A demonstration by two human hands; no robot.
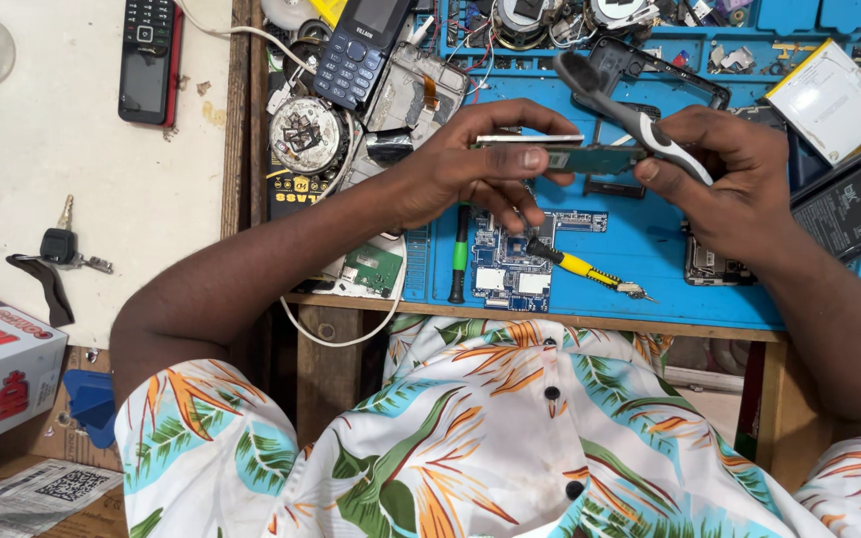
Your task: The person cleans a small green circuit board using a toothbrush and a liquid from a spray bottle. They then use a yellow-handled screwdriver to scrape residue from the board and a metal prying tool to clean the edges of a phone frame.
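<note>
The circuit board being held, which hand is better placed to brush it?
The right hand: it already holds the brush with its bristles above the circuit board, while the left hand pinches that board's edge.

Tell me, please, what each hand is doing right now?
Left hand: closed on a thin green circuit board, held edge-on.
Right hand: closed on a grey-and-white brush, its head above the board.

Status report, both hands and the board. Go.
Left hand pinching green circuit board edge-on above blue mat. Right hand holding grey-handled brush against it. Loose blue board, yellow screwdriver lying underneath.
</note>
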